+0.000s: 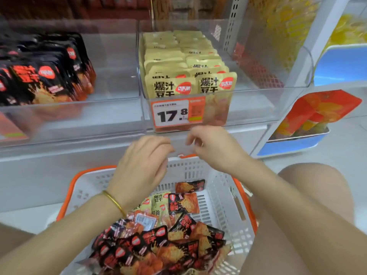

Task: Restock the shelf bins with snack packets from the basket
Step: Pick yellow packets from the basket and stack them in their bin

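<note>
L hand (143,169) & R hand (215,148) up side by side, backs up, fingers (158,144) loosely curled, holding nothing; the 2 close, not touching. L forearm (59,227) & R forearm (278,197) bare, angled inward. Bare knee (317,187) by R forearm.

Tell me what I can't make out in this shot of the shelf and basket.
All in the head view.
Price tag: print around 17.8 too small and blurred.
Black packets, left bin: cut by the left edge, smeared.
Basket: near end cut by the bottom edge, part hidden under the left forearm.
Left hand and right hand: fingertips curl away; any pinched thing is hidden.
</note>
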`<action>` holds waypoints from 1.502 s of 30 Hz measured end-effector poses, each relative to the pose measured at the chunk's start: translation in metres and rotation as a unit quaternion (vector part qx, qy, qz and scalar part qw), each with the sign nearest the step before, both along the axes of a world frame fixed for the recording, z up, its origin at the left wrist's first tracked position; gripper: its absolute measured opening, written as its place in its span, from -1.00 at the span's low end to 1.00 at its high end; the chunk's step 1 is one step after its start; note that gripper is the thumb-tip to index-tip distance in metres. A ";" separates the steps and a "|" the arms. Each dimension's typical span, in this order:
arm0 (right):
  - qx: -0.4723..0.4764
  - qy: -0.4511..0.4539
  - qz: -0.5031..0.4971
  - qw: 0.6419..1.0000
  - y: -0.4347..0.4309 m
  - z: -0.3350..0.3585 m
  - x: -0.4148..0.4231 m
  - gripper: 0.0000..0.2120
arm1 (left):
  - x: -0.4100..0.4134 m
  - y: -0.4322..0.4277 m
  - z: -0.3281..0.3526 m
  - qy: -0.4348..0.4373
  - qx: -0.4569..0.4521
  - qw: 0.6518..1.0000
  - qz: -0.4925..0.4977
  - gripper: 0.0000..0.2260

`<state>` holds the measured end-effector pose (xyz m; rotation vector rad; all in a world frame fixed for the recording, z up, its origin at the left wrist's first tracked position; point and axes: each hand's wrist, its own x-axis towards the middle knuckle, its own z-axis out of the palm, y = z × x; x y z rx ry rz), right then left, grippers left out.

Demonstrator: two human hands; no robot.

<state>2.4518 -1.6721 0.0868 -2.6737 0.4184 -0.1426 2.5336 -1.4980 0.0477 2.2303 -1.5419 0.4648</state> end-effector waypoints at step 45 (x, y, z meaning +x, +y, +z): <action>0.392 -0.087 0.026 0.915 0.133 -0.045 0.052 -0.81 | 0.041 0.081 0.027 0.466 -0.006 0.853 0.236 -0.83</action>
